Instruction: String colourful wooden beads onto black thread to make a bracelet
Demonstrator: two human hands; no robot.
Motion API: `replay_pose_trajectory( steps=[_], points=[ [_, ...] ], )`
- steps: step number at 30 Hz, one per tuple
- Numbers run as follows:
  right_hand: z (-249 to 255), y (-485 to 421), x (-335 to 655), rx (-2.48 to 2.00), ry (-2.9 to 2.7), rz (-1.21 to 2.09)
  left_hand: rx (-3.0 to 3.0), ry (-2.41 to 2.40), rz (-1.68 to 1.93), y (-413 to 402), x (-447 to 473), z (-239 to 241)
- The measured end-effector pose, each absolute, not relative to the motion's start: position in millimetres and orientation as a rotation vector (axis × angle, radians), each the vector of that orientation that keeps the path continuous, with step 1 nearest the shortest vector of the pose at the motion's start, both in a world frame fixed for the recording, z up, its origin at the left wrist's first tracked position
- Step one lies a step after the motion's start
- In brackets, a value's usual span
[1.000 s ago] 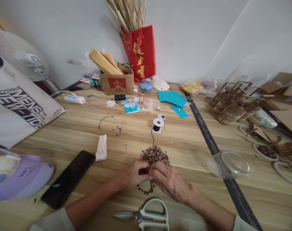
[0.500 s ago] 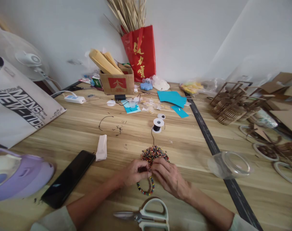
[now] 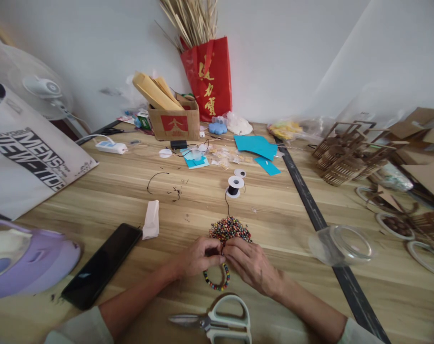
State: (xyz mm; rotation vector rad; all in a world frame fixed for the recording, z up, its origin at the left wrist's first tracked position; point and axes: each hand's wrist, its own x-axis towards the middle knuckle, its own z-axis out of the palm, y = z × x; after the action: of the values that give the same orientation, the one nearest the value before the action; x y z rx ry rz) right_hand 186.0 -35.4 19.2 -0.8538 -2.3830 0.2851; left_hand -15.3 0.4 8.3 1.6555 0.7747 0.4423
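Note:
My left hand [image 3: 201, 257] and my right hand [image 3: 251, 263] meet fingertip to fingertip, both closed in a pinch on the dark cord of a beaded bracelet. Below the fingers the bracelet [image 3: 218, 287] hangs as a loop of many-coloured beads; its upper ends are hidden by my fingers. Just beyond my hands lies a pile of loose beads [image 3: 230, 228]. From the pile a black cord [image 3: 227, 203] runs to a white spool [image 3: 235, 185]. Scissors [image 3: 217, 321] with pale handles rest on the table nearest me.
Left of my hands are a black phone [image 3: 104, 265], a folded white paper [image 3: 151, 220] and a purple container [image 3: 34, 263]. A clear plastic jar [image 3: 342, 245] lies on the right. Bamboo baskets [image 3: 345, 157], blue sheets [image 3: 256, 146] and a cardboard box [image 3: 174, 123] stand farther back.
Almost nothing differs. My fingertips have shifted very slightly at the cord, while the bracelet and everything around it stay in place.

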Motion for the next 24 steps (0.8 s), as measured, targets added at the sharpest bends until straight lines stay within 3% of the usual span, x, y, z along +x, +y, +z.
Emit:
replay_pose_trajectory(
  steps=[24],
  points=[
    [19, -39, 185, -0.859, -2.384, 0.401, 1.490, 0.740, 0.543, 9, -18, -1]
  ],
)
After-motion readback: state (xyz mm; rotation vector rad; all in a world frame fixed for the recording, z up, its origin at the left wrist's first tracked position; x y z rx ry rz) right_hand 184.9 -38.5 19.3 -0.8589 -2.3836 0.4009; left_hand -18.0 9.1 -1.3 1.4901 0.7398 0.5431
